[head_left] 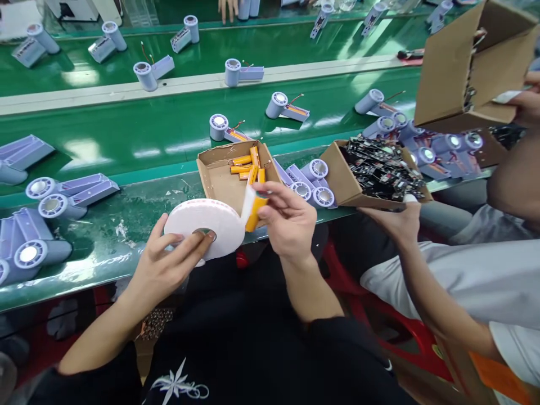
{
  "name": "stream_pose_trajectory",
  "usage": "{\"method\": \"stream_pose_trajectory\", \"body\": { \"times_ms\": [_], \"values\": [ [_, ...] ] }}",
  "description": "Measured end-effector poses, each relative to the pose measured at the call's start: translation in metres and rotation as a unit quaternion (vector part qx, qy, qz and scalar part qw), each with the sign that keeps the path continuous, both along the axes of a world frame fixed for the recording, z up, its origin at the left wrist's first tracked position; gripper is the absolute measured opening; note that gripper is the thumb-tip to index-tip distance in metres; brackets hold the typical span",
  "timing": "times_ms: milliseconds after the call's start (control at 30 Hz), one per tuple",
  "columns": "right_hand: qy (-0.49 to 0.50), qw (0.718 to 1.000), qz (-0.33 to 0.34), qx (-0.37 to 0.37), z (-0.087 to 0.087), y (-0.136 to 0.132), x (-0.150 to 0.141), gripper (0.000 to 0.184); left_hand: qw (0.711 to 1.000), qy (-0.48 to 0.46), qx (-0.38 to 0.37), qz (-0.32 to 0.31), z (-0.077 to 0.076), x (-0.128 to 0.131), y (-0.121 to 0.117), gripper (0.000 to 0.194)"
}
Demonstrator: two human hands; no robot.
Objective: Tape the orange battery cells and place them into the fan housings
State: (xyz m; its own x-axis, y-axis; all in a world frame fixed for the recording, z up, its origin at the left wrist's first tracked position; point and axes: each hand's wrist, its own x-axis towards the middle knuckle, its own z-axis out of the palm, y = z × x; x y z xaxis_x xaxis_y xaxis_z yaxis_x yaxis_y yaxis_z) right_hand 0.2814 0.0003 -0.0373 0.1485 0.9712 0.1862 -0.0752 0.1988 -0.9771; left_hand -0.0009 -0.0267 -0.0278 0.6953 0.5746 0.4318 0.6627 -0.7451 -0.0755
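Observation:
My left hand grips a wide roll of white double-sided tape, with fingers in its centre hole. A short strip of the tape leads off the roll to an orange cylindrical battery. That battery is pinched between the thumb and fingers of my right hand, and the strip lies along its side. Just behind my hands, a shallow cardboard box holds several more orange batteries. Lilac fan housings stand to the right of this box.
A co-worker's hand supports a cardboard box of small circuit boards, and another hand tilts a second box above. Lilac fan units stand along the green conveyor. More housings crowd the bench's left.

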Motion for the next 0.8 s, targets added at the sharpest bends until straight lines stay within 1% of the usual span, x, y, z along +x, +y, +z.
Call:
{"method": "stream_pose_trajectory", "body": {
  "times_ms": [33, 67, 100, 167, 233, 333, 367, 400, 433, 467, 500, 567, 600, 633, 667, 700, 733, 767, 800],
  "values": [
    [0.025, 0.999, -0.042, -0.003, -0.007, -0.002, -0.007, 0.053, 1.0, -0.011, 0.008, 0.012, -0.003, 0.005, -0.002, 0.07],
    [0.041, 0.997, -0.069, -0.014, -0.014, -0.004, -0.014, 0.06, 0.999, -0.023, 0.015, 0.02, -0.006, 0.01, -0.004, 0.067],
    [0.05, 0.995, -0.082, -0.026, -0.02, -0.007, -0.021, 0.065, 0.999, -0.036, 0.021, 0.023, -0.01, 0.016, -0.007, 0.063],
    [0.06, 0.995, -0.07, -0.035, -0.026, -0.01, -0.026, 0.069, 0.998, -0.057, 0.02, 0.017, -0.015, 0.025, -0.015, 0.058],
    [0.074, 0.995, -0.068, 0.0, -0.022, -0.011, -0.015, 0.067, 0.997, -0.071, -0.002, -0.007, -0.018, 0.03, -0.027, 0.051],
    [0.091, 0.981, -0.135, 0.106, 0.0, -0.003, 0.027, 0.054, 0.994, -0.078, -0.051, -0.063, -0.019, 0.024, -0.043, 0.044],
    [0.087, 0.973, -0.162, 0.137, 0.007, 0.001, 0.042, 0.049, 0.994, -0.076, -0.062, -0.056, -0.02, 0.017, -0.044, 0.045],
    [0.076, 0.975, -0.167, 0.128, 0.012, 0.006, 0.054, 0.039, 0.995, -0.07, -0.069, -0.027, -0.021, 0.008, -0.042, 0.048],
    [0.07, 0.978, -0.16, 0.112, 0.015, 0.01, 0.062, 0.034, 0.995, -0.059, -0.079, 0.016, -0.022, -0.004, -0.037, 0.053],
    [0.066, 0.981, -0.155, 0.099, 0.016, 0.012, 0.065, 0.035, 0.992, -0.046, -0.098, 0.062, -0.023, -0.017, -0.029, 0.056],
    [0.067, 0.983, -0.15, 0.088, 0.014, 0.012, 0.065, 0.04, 0.987, -0.032, -0.127, 0.095, -0.024, -0.033, -0.018, 0.058],
    [0.088, 0.981, -0.151, 0.081, 0.003, 0.007, 0.058, 0.053, 0.972, -0.022, -0.209, 0.109, -0.026, -0.065, 0.009, 0.059],
    [0.101, 0.98, -0.155, 0.076, -0.005, 0.003, 0.054, 0.057, 0.964, -0.031, -0.239, 0.115, -0.026, -0.082, 0.022, 0.057],
    [0.113, 0.979, -0.156, 0.068, -0.013, -0.001, 0.051, 0.059, 0.958, -0.048, -0.247, 0.141, -0.026, -0.098, 0.035, 0.055],
    [0.123, 0.978, -0.155, 0.059, -0.022, -0.004, 0.05, 0.061, 0.952, -0.065, -0.23, 0.192, -0.025, -0.113, 0.047, 0.052],
    [0.13, 0.978, -0.156, 0.051, -0.029, -0.007, 0.05, 0.064, 0.942, -0.074, -0.198, 0.261, -0.024, -0.128, 0.056, 0.05],
    [0.134, 0.977, -0.16, 0.047, -0.035, -0.009, 0.053, 0.066, 0.927, -0.071, -0.161, 0.332, -0.023, -0.141, 0.063, 0.05],
    [0.136, 0.975, -0.169, 0.045, -0.039, -0.011, 0.055, 0.069, 0.91, -0.056, -0.136, 0.387, -0.021, -0.153, 0.068, 0.05],
    [0.134, 0.974, -0.179, 0.044, -0.041, -0.014, 0.058, 0.071, 0.898, -0.034, -0.128, 0.419, -0.018, -0.164, 0.071, 0.049]
  ]
}}
